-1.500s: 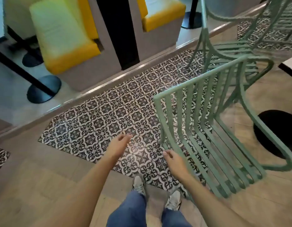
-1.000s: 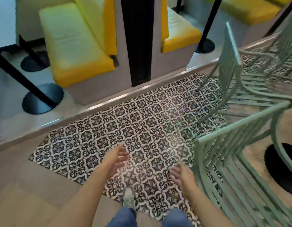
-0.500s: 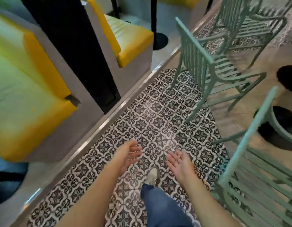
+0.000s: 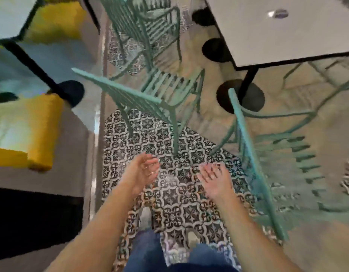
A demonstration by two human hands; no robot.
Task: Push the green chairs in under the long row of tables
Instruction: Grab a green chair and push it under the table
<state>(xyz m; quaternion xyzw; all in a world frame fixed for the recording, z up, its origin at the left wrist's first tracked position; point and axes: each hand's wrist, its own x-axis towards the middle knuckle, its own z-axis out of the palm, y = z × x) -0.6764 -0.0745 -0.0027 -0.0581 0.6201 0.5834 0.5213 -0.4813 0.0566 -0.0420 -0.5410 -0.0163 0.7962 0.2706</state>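
Observation:
A green slatted metal chair (image 4: pixel 162 95) stands straight ahead on the patterned floor, its backrest turned toward me and its seat short of the white table (image 4: pixel 287 30) at the upper right. A second green chair (image 4: pixel 283 158) is close on my right, its backrest edge running down past my right arm. A third green chair (image 4: pixel 150 26) stands farther off at the top. My left hand (image 4: pixel 144 171) and right hand (image 4: pixel 213 177) are held out in front of me with relaxed fingers, below the first chair's backrest, holding nothing.
Yellow cushioned benches (image 4: pixel 32 130) on a raised grey platform line the left side, with a black table leg and base (image 4: pixel 71 91) there. Black round table bases (image 4: pixel 240 97) stand under the white table. The floor under me is black-and-white patterned tile (image 4: pixel 175 193).
The view has swung right and forward: the benches slid off to the left, the white table came into view, and the chair ahead is now nearer. Both hands stay empty.

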